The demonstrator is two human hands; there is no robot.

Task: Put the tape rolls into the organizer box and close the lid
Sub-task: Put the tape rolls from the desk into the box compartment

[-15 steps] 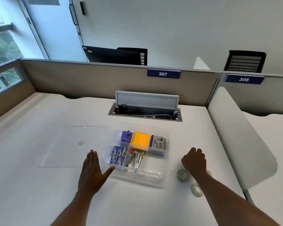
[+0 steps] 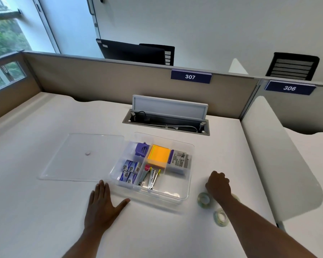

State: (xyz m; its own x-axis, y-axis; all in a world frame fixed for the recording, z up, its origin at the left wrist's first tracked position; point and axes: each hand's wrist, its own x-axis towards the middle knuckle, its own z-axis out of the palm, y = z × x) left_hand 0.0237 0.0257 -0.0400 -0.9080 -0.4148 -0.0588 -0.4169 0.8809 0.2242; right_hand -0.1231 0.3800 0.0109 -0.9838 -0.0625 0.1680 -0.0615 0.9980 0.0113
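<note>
A: Item one, tape rolls. Where are they logged?

B: Two clear rolls are seen on the desk, right of the organizer box: the near tape roll lying flat by the forearm, the middle tape roll just beside the wrist. A third pale edge is glimpsed behind the wrist; whether it is a roll cannot be told. None is yet in the box.

A: Item two, hands.

B: The right hand is curled, knuckles up, fingers folded under; whether anything is held beneath cannot be told. The left hand is laid flat, fingers spread, nothing gripped, its thumb close to the box's near-left corner.

A: Item three, lid.

B: The lid is lying flat to the left of the box, its right edge touching or just overlapping the box wall.

A: Risks to be entered?

B: A roll may be nudged by the right forearm and rolled toward the desk edge. Clear tape on a pale surface is easily overlooked, so one roll could be left out. Only the near-right compartment looks free; if rolls are stacked too high there, or dropped onto the staplers, the lid is likely to be kept from seating. The light box may be pushed if it is not steadied.
</note>
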